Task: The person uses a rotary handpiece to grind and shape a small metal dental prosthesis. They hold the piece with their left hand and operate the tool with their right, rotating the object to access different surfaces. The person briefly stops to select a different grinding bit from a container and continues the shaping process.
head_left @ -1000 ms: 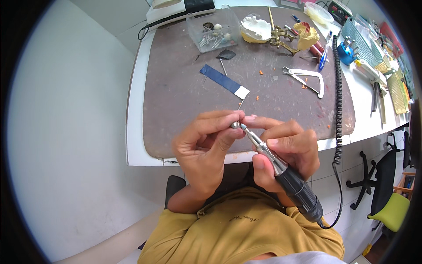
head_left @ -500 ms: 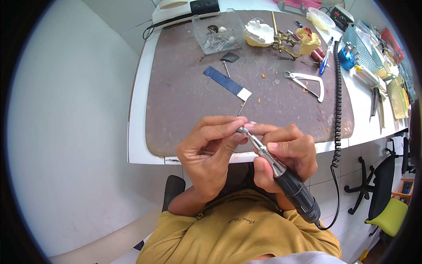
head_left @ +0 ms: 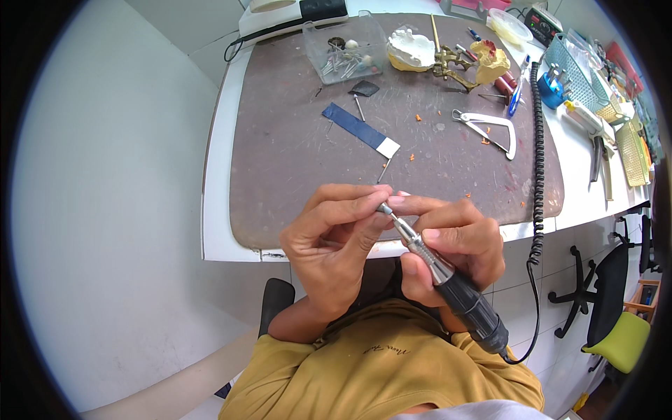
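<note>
My right hand [head_left: 467, 241] is wrapped round a rotary handpiece [head_left: 465, 301] with a black body and a silver nose, tilted up and to the left. A thin shank in its nose leads to a small grey metallic piece [head_left: 383, 208] at the left fingertips. My left hand [head_left: 327, 241] pinches there with thumb and index finger; the fingers partly hide the piece, so whether it is a bur head or a separate part I cannot tell. My right index finger reaches to the left fingertips, and both hands are close together over the table's front edge.
Beyond the hands lie a blue-and-white strip [head_left: 360, 131], loose burs [head_left: 384, 170] and a white caliper [head_left: 490, 129]. Farther back stand a clear box [head_left: 344, 52] of burs and a plaster model [head_left: 411, 50] on a brass articulator [head_left: 451, 68]. The coiled cord [head_left: 538, 154] hangs at the right.
The handpiece's nose has drawn back slightly from the left fingertips, so more of the thin shank shows. Both hands keep nearly the same place and grip.
</note>
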A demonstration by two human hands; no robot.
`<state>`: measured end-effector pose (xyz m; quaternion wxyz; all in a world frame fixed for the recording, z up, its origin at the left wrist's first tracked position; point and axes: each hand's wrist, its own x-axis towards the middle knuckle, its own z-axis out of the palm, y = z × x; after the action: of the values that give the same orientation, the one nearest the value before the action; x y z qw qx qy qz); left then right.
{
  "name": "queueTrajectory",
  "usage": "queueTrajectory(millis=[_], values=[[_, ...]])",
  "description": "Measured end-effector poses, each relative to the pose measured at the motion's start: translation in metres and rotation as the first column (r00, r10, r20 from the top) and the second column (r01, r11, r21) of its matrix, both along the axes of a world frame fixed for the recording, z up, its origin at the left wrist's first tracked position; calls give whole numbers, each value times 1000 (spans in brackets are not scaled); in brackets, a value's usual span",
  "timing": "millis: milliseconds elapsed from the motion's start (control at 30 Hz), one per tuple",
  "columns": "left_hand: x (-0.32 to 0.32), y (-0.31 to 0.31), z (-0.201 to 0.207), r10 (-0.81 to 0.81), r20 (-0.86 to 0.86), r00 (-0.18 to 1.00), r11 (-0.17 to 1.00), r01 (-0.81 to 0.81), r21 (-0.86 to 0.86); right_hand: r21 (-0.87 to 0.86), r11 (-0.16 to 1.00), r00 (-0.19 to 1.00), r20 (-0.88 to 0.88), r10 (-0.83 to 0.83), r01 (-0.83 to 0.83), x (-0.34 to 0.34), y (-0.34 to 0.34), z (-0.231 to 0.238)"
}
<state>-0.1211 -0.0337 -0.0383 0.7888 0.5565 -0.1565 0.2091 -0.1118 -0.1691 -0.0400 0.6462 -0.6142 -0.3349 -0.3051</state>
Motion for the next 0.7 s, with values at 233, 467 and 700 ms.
queueTrajectory(millis=[233, 467, 700], values=[[-2, -1, -1, 17, -19, 1000, 1000, -17, -14, 5, 1000, 1000, -2, -12, 12, 1, 2, 1], [1, -1, -2, 22, 11, 1000, 1000, -22, 1, 98, 994, 999, -28, -39, 42, 1, 4, 0], [0, -1, -1, 40, -14, 999, 999, -40, 6, -13, 1000, 1000, 29, -8, 8, 2, -1, -1]])
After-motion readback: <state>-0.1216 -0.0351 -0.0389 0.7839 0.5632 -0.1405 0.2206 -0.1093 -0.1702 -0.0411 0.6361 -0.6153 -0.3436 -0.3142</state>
